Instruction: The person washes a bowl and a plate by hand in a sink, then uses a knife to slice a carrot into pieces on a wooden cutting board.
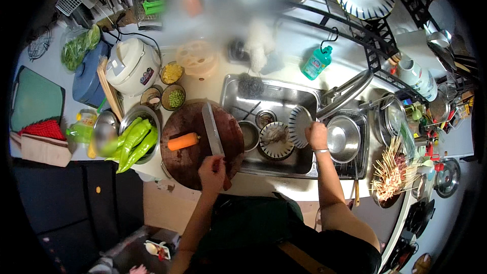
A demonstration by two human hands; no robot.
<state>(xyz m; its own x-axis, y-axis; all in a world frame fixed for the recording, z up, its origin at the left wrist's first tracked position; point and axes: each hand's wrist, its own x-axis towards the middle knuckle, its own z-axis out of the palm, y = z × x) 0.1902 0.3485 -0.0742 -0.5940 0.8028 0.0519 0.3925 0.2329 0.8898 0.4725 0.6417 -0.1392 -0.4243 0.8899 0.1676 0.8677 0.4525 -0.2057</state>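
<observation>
My right hand grips the rim of a white bowl with dark stripes, tilted on its side over the sink. Beside it in the basin sits a second striped bowl with greyish contents I cannot make out. My left hand is closed, fingers curled, over the near part of the round wooden chopping board. It lies against the handle end of a kitchen knife; whether it grips the knife is unclear. Left of the blade rests a peeled carrot piece.
The steel sink has a tap and a metal basin at right. Green peppers fill a bowl left of the board. Small bowls of peas and yellow pieces stand behind. Skewers stick up far right.
</observation>
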